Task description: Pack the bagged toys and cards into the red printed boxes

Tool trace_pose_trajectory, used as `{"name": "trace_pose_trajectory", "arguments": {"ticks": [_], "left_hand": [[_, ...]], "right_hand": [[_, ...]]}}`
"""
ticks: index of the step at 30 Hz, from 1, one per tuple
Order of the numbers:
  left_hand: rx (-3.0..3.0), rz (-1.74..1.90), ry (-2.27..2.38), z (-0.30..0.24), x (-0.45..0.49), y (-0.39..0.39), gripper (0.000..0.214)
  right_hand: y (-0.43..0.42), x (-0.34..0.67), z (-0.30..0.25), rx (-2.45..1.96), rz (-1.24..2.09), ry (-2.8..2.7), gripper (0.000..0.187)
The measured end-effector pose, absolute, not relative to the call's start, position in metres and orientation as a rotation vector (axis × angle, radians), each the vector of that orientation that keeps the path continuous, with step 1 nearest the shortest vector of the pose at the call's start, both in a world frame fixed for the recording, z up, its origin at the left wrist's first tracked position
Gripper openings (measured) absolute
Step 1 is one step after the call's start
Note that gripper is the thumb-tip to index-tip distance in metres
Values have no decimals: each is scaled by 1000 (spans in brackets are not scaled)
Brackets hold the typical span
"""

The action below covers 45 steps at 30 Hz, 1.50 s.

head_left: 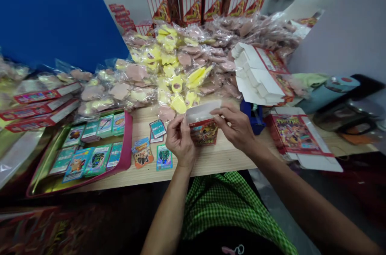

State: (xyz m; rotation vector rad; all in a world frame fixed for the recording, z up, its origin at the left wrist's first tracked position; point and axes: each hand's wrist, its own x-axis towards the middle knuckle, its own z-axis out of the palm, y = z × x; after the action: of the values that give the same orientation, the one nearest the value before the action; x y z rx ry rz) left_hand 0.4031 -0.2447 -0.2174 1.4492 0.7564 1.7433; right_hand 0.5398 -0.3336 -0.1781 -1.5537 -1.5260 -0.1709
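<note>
A wooden table (pixel 230 158) crosses the middle of the frame, with bagged yellow and pink pieces (pixel 177 84) heaped toward the upper centre. A pink-rimmed tray (pixel 128 142) holds stacked cards (pixel 98 160) at lower left. At centre, the right hand (pixel 237 126) and left hand (pixel 182 142) pinch opposite ends of a small red box (pixel 208 132) at its raised white flap (pixel 203 113). Loose cards (pixel 164 158) lie left of centre.

I see a wooden surface (pixel 232 162) carrying a tray (pixel 128 140), loose cards (pixel 164 158), heaped bags (pixel 137 73) and, at right, a red box (pixel 298 131).
</note>
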Motion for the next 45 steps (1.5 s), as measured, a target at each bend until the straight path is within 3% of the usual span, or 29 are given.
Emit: {"name": "trace_pose_trajectory", "arguments": {"ticks": [9,13,17,19,21,24,29,34,39,45], "left_hand": [[2107,1649,456,-218,380,-231,14],[1864,1333,412,-206,375,-227,9],[1541,1112,377,-204,376,-231,38],[1557,1057,381,-206,377,-235,26],[1539,1049,331,-209,378,-239,28],[1461,1083,210,-213,382,-245,33],[1573,1233,346,-218,386,-253,15],[1718,1345,409,-217,385,-249,25],[1867,1235,187,-202,378,-236,18],[2182,1106,-1,-190,365,-214,21]], "right_hand": [[-347,544,-179,-1425,-195,-1616,22],[-358,544,-182,-1429,-165,-1546,18],[-358,549,-181,-1418,-49,-1496,40],[-356,552,-179,-1389,-71,-1580,28],[-355,556,-177,-1355,-139,-1668,17],[-360,559,-173,-1342,-134,-1773,16],[-373,560,-163,-1460,14,-1870,12],[-369,559,-157,-1594,-115,-1918,29],[-363,562,-154,-1588,-250,-2010,12],[-373,566,-159,-1515,-354,-2139,16]]}}
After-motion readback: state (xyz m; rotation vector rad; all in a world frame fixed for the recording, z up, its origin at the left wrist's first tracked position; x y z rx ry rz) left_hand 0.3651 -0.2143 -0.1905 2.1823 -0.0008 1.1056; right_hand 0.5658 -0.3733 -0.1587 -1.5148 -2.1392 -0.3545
